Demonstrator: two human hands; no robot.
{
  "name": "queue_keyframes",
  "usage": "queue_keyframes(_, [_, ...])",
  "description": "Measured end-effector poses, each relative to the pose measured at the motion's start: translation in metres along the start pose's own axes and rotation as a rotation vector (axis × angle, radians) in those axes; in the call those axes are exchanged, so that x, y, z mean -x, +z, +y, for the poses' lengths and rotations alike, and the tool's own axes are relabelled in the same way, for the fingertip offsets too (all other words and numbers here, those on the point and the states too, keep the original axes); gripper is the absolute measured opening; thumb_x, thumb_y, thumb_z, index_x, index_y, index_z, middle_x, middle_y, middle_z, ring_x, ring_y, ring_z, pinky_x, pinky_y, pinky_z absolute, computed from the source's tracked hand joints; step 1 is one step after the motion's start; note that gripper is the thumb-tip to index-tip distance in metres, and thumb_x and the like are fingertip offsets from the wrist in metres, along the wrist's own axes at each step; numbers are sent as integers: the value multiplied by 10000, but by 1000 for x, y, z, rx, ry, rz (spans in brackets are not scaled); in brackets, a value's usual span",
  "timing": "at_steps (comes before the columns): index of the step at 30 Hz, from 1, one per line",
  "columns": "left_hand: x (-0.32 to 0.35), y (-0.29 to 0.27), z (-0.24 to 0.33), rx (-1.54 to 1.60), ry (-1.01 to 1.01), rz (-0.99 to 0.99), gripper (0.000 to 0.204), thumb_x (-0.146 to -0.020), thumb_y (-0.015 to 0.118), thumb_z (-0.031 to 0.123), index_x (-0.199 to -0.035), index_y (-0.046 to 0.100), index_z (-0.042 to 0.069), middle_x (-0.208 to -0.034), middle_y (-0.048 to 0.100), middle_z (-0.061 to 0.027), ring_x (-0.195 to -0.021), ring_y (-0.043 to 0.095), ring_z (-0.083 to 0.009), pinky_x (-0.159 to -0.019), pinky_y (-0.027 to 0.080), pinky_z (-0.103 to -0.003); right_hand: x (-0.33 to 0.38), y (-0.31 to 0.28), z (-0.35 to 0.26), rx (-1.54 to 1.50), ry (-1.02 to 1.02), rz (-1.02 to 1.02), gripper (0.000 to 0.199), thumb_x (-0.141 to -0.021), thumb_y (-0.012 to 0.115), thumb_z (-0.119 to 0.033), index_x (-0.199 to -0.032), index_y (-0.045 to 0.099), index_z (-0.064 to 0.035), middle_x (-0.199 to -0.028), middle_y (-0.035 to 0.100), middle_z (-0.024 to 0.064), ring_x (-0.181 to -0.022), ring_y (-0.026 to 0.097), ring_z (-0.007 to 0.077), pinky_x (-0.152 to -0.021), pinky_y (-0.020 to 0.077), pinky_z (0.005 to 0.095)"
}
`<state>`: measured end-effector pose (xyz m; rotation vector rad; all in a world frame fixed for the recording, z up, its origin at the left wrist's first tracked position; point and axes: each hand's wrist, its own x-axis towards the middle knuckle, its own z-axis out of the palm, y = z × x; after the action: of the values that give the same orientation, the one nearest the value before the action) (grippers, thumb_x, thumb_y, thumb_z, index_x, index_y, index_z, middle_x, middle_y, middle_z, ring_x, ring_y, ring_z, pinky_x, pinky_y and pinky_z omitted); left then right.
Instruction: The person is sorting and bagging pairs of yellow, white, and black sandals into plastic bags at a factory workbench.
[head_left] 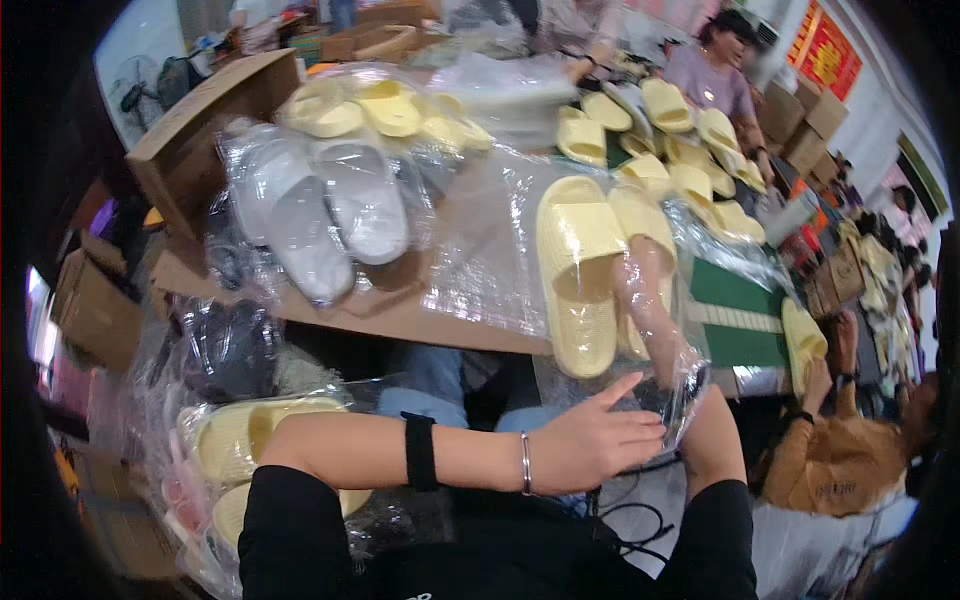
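Left hand (600, 436): fingers straight, loosely spread beside clear bag (690, 385); contact unclear. Right hand (645, 285): inside bag, against yellow slippers (582, 285); finger closure can't be told.

Brightly lit fisheye view; white glare streaks the clear plastic bag (485, 250); edges bend into black corners, distance soft.

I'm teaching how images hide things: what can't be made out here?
- Head view, right hand: finger positions unclear behind the shiny clear bag.
- Head view, lower-left yellow slippers: partly covered by the left arm.
- Head view, black shirt: cut off by the lower edge.
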<state>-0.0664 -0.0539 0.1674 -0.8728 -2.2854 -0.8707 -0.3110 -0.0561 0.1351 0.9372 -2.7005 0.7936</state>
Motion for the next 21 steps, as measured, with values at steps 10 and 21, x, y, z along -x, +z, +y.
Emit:
queue_keyframes(10, [-1,-173,-27,-1102,-224,252,663,-727,620,473,-1285,467,148,-1407,331,-110,-1319,205,-390,-1048,43,-575,-33,-30,-236,-132,-546,-24,366,-710,561,-155,-1049,564,-16,-1044,556,216,-982,510,360,-866,396,397])
queue_keyframes(21, [140,-267,-144,-1443,-615,87,712,-743,634,355,-1367,339,184,-1469,178,-75,-1336,132,-360,-1097,100,-468,35,23,-95,-417,-713,-475,396,-787,579,-120,-1168,532,-24,-1124,552,193,-1079,495,348,-925,401,391])
